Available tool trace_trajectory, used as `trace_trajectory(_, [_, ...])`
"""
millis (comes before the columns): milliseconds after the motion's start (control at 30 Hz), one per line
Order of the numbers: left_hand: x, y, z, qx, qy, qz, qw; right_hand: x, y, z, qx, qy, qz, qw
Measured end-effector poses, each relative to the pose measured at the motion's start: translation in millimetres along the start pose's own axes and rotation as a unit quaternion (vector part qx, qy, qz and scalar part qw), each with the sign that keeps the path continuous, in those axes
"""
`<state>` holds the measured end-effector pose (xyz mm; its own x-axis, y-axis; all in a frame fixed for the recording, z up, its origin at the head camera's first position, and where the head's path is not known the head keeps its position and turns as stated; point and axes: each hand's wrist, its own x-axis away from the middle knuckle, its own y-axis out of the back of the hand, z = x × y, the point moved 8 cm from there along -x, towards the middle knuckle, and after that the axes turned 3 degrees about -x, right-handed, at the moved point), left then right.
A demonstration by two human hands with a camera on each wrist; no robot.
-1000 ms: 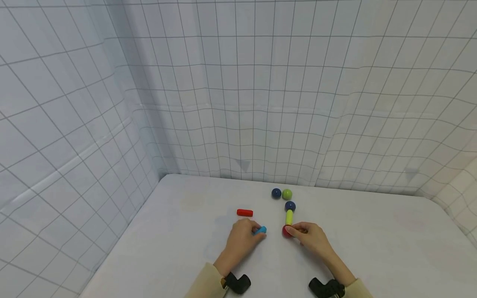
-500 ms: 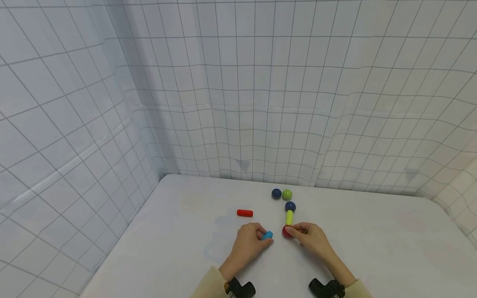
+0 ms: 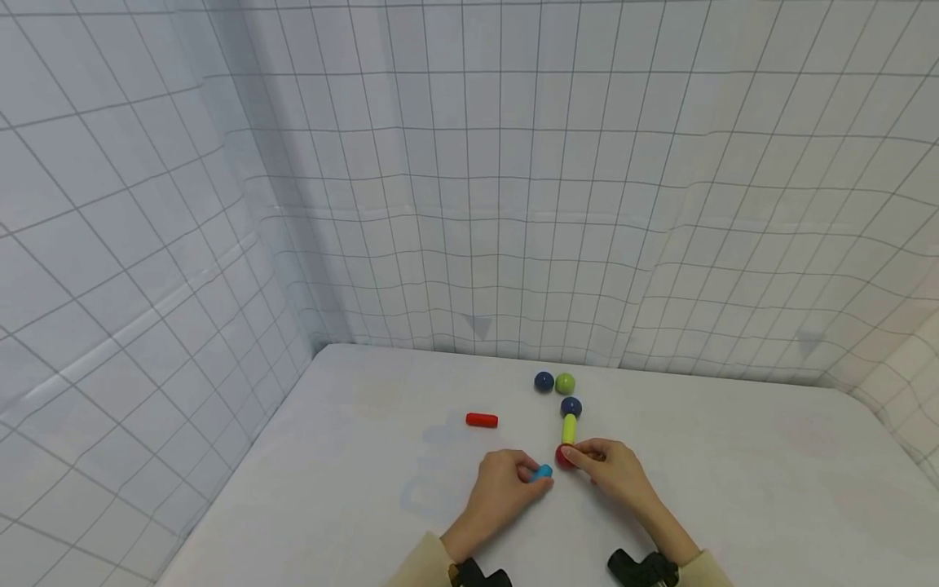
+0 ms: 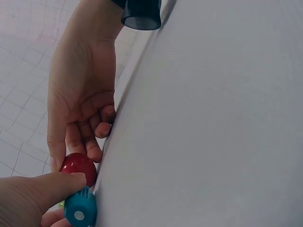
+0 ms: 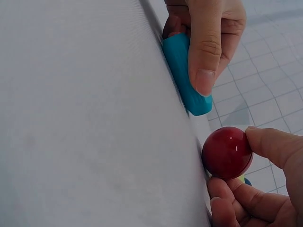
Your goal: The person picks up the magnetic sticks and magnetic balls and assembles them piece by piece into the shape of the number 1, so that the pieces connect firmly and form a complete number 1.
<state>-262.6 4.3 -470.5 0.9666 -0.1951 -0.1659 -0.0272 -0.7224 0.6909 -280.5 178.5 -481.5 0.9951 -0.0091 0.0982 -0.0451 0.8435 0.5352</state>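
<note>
My left hand [image 3: 506, 487] pinches a blue rod [image 5: 182, 71] between thumb and fingers, low over the white table. A pale dot marks the rod's end in the left wrist view. Just to the right, my right hand [image 3: 614, 471] holds a glossy red ball [image 5: 227, 152] with thumb and fingertips. From the red ball a yellow-green rod [image 3: 569, 429] runs away from me to a dark blue ball [image 3: 570, 407], all in one line. In the right wrist view a small gap parts the blue rod from the red ball.
A red rod [image 3: 482, 420] lies beyond my left hand. Farther back, a second dark blue ball [image 3: 544, 381] and a green ball [image 3: 565, 383] sit side by side. A white grid-patterned curtain [image 3: 469, 204] hangs behind the table [image 3: 734, 473].
My left hand has moved right and toward me with the blue rod, coming closer to the red ball. The right hand has stayed in place on the red ball.
</note>
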Motion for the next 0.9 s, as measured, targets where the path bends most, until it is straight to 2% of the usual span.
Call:
trace_trajectory(300, [3.4, -5.7, -7.3, -0.015, -0.025, -0.022, 0.9993, 1, -1, 1, 0.0, 0.005, 0.0, 1.0])
trace_trajectory(900, [4.0, -8.9, -10.5, -0.05, -0.027, -0.025, 0.9981, 2, 0, 3, -0.003, 0.01, -0.007, 1.0])
